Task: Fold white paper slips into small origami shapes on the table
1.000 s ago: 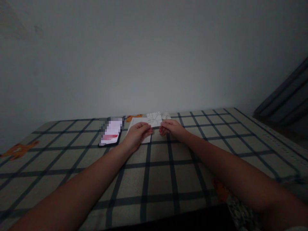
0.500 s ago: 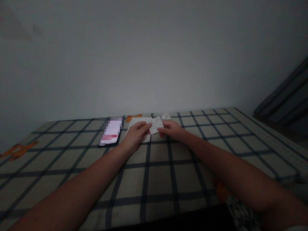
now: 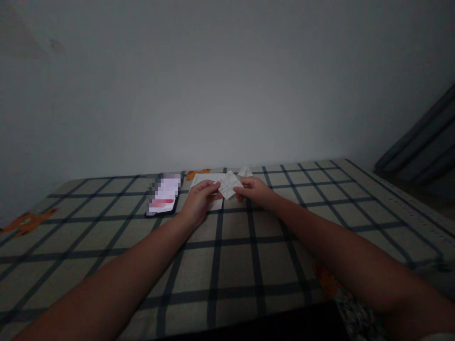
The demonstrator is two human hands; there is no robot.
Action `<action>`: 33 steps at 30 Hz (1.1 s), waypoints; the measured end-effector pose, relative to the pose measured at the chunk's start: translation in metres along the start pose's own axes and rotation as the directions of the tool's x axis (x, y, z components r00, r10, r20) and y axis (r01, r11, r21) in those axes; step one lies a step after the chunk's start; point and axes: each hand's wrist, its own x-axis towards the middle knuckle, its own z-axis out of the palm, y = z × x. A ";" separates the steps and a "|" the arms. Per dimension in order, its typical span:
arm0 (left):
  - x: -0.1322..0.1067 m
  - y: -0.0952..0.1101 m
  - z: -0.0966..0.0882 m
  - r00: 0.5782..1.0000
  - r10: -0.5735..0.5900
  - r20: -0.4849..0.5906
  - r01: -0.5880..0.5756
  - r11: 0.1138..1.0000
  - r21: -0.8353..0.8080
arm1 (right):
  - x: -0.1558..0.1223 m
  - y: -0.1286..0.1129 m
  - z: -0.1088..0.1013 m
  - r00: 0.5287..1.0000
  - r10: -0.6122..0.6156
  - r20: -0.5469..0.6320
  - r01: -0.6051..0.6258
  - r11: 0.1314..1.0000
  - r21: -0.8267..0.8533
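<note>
A small folded white paper (image 3: 229, 184) with crease lines is held up between my two hands, its corners pointing up and down. My left hand (image 3: 201, 196) pinches its left side between thumb and fingers. On the right edge, the thumb and bent fingers of my right hand (image 3: 253, 190) are closed. Beneath and behind my left hand lies a white sheet of paper (image 3: 215, 205), partly covered by the hand. Just beyond my right hand stands another folded white paper piece (image 3: 245, 170), its lower part hidden.
A phone (image 3: 164, 194) with a lit, blurred screen lies left of my hands. The checked cloth (image 3: 234, 255) with orange animal prints covers the surface. A plain wall (image 3: 227, 94) rises behind it, and dark striped fabric (image 3: 423, 137) hangs at the right.
The folded paper has turned slightly between my hands. My left thumb and fingers have shifted a little left along its edge; my right hand has barely moved.
</note>
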 end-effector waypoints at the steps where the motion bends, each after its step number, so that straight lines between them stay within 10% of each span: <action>1: 0.000 0.000 0.000 1.000 0.000 0.002 0.000 1.000 -0.002 | 0.000 0.000 0.000 1.000 -0.001 0.001 0.001 1.000 0.003; 15: -0.004 0.000 -0.003 0.995 -0.045 0.088 -0.001 0.885 0.466 | -0.001 0.002 0.003 0.996 0.009 0.084 -0.014 0.998 0.058; 33: -0.005 0.006 0.002 0.995 0.091 0.030 -0.093 0.867 0.489 | -0.002 -0.002 -0.001 0.998 -0.027 -0.061 0.017 0.989 -0.148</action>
